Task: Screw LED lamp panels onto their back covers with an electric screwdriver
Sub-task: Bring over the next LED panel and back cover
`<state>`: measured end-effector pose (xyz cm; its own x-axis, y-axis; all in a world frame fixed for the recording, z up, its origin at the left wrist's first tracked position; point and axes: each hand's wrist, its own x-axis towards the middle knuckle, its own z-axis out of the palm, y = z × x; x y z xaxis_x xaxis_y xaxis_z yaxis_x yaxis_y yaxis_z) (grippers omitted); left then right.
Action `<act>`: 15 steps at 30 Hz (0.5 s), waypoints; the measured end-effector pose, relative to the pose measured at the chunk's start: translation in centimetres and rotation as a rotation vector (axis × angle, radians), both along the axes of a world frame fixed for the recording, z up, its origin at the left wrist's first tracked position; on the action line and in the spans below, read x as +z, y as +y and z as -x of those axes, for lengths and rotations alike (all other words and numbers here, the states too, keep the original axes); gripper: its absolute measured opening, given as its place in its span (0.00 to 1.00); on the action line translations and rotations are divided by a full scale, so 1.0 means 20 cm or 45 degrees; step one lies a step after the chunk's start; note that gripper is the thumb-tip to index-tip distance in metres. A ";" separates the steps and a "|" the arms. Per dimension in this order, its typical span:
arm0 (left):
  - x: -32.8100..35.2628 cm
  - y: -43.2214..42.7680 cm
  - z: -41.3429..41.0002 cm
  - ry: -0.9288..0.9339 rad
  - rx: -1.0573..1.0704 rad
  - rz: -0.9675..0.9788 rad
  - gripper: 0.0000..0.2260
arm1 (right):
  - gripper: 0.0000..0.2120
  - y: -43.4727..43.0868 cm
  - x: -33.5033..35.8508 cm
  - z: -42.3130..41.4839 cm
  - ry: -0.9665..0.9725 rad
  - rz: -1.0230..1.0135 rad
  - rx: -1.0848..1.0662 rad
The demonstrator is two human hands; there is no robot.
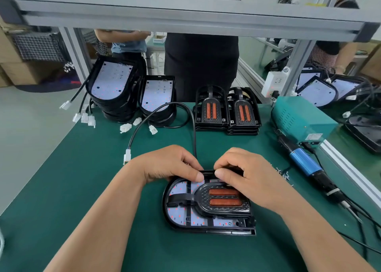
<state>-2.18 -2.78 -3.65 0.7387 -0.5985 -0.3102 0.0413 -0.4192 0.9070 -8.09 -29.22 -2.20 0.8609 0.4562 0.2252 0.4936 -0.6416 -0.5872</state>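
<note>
Black plastic back cover (206, 231) lies on green mat (82, 189), lamp panel (224, 198) seated in it | far rim pinched by left hand (169, 164) and right hand (247, 172), fingers curled, thumbs pressed on top | judged light, stiff, somewhat brittle — best held by rim | electric screwdriver (307, 164) unheld at right

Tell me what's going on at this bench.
A person is working on a lamp lying on the green mat. The left hand and right hand both pinch its far edge, thumbs on top. The screwdriver lies untouched to the right, with loose screws beside it. Stacks of panels and frames stand at the back.
</note>
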 end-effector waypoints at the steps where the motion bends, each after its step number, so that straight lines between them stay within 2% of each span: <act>1: 0.00 0.00 0.00 -0.021 -0.008 0.002 0.14 | 0.07 0.00 0.01 0.02 -0.021 0.007 0.058; 4: 0.01 -0.01 0.00 -0.062 -0.021 -0.010 0.15 | 0.24 -0.01 0.02 0.09 -0.078 0.051 0.260; 6: 0.01 0.00 0.00 -0.052 -0.024 -0.006 0.16 | 0.28 0.00 0.01 0.13 -0.118 0.156 0.327; 15: 0.01 0.01 0.01 -0.007 -0.066 -0.037 0.15 | 0.19 0.04 -0.05 0.15 -0.304 0.357 0.310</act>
